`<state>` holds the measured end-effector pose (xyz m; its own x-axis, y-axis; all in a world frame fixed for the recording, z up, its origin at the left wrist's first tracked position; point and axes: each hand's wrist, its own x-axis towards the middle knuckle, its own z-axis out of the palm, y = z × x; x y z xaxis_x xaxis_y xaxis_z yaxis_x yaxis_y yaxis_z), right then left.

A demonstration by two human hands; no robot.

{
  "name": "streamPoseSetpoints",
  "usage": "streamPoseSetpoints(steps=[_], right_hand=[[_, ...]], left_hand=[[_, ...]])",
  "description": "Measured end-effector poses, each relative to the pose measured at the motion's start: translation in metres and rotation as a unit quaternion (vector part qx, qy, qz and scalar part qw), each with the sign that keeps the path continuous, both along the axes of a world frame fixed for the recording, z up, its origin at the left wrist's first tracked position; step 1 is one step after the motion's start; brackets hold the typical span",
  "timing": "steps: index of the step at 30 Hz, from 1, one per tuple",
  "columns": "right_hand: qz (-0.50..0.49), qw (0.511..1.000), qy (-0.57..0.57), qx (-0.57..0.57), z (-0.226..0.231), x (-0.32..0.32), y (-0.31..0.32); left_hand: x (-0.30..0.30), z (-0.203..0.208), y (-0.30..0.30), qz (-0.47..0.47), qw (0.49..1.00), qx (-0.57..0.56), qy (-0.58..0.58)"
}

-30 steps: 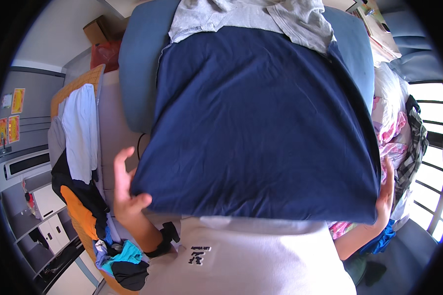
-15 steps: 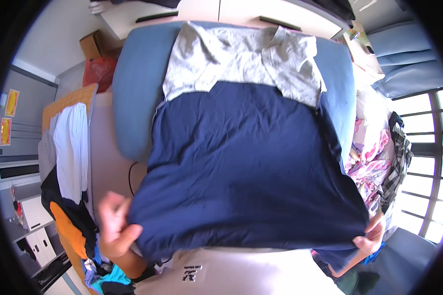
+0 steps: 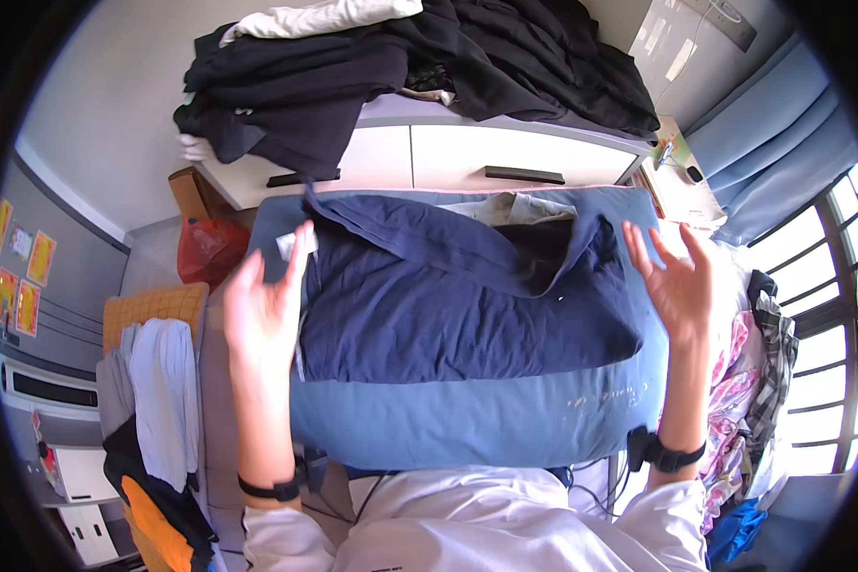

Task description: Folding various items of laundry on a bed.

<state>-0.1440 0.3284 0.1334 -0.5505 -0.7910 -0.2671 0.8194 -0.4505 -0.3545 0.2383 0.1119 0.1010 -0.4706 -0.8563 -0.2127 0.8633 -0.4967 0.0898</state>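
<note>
Now both hands released: left hand (image 3: 262,310) open at the folded navy shirt's (image 3: 458,300) left edge, right hand (image 3: 675,276) open beside its right edge, on blue cushion (image 3: 467,419).

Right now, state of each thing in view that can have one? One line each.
Navy shirt: folded over, lying on the blue surface, top flap rumpled.
Left hand: open, fingers spread, at the shirt's left edge, holding nothing.
Right hand: open, palm inward, off the shirt.
Drawers: shut.
Dark clothes: heaped on the drawer unit.
Curtain: drawn aside.
</note>
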Motion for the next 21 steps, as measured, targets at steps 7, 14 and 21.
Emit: streamPoseSetpoints(steps=[7, 14, 21], right_hand=[[-0.096, 0.631, 0.696, 0.327, -0.05, 0.024, 0.028], [0.074, 0.227, 0.959, 0.151, -0.009, -0.001, -0.076], [0.014, 0.539, 0.784, 0.309, -0.038, -0.034, -0.128]], left_hand=[[0.037, -0.06, 0.019, 0.157, 0.772, -0.127, -0.603], [-0.052, -0.019, -0.071, 0.065, 0.23, -0.686, -0.687], [-0.071, -0.027, -0.105, 0.121, 0.209, -0.602, -0.761]])
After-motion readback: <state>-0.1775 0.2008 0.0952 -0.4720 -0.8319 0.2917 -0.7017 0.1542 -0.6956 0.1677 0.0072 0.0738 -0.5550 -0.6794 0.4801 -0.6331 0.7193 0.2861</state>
